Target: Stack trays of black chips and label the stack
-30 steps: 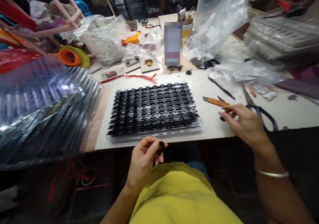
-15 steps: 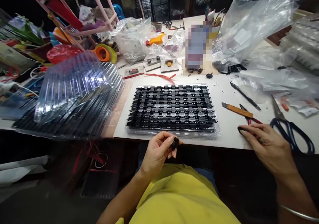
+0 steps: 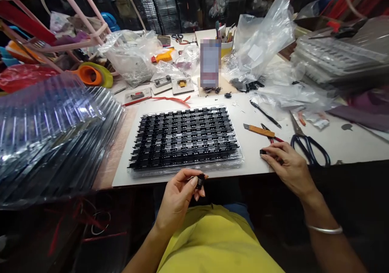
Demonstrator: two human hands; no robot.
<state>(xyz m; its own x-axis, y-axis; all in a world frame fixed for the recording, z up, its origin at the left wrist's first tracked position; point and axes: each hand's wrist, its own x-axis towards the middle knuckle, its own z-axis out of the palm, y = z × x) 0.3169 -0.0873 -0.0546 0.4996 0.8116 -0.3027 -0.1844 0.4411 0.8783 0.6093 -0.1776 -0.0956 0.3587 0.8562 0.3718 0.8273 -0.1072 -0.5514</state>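
The left hand (image 3: 177, 196) pinches a small, black, blocky part with a row of pale marks (image 3: 200, 181) between thumb and fingers, just off the table's front edge and below the tray. The right hand (image 3: 291, 168) has its thumb and fingertips closed on a tiny black piece (image 3: 263, 152), over the white tabletop (image 3: 252, 165). Between the hands and farther back lies a clear plastic tray (image 3: 241, 162) filled with rows of black parts (image 3: 185, 137). Beyond the right hand's fingers rests an orange-handled cutter (image 3: 259, 130), crossing a slim red-handled tool (image 3: 277, 139); large dark-blue-handled scissors (image 3: 310, 148) lie just beside that hand. Farther back is a thin black pen-like tool (image 3: 266, 114). At the far left, ribbed clear plastic sheets (image 3: 69, 135) are piled up.
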